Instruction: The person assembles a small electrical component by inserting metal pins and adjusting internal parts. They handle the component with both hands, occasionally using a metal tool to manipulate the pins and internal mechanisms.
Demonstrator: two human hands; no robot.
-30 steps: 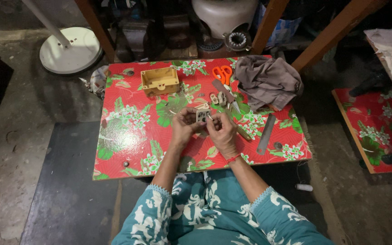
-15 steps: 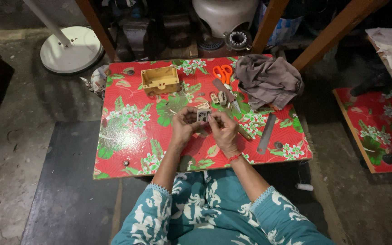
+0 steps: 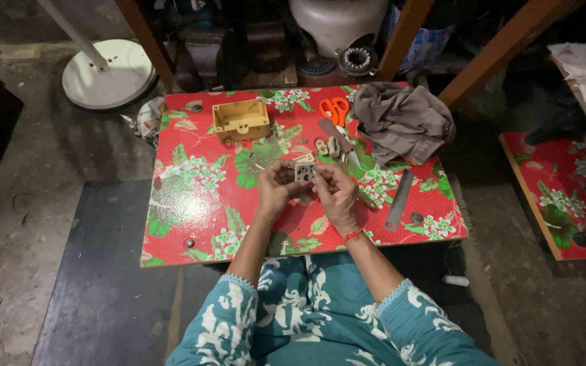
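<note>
My left hand (image 3: 276,188) and my right hand (image 3: 334,193) meet over the middle of a low table with a red flowered cover (image 3: 191,203). Between their fingertips they hold a small pale plate with dark holes (image 3: 304,171), like a socket part. Both hands pinch it, the left from the left side and the right from the right. Just beyond my hands lie several small beige parts (image 3: 327,146) on the cover.
A yellow plastic box (image 3: 241,120) sits at the table's far left, orange-handled scissors (image 3: 334,108) and a grey cloth (image 3: 401,118) at the far right, a flat metal file (image 3: 399,199) near the right edge. A white round stand base (image 3: 106,74) lies on the floor.
My hands stay together over the table's middle, only shifting their fingers slightly on the small plate.
</note>
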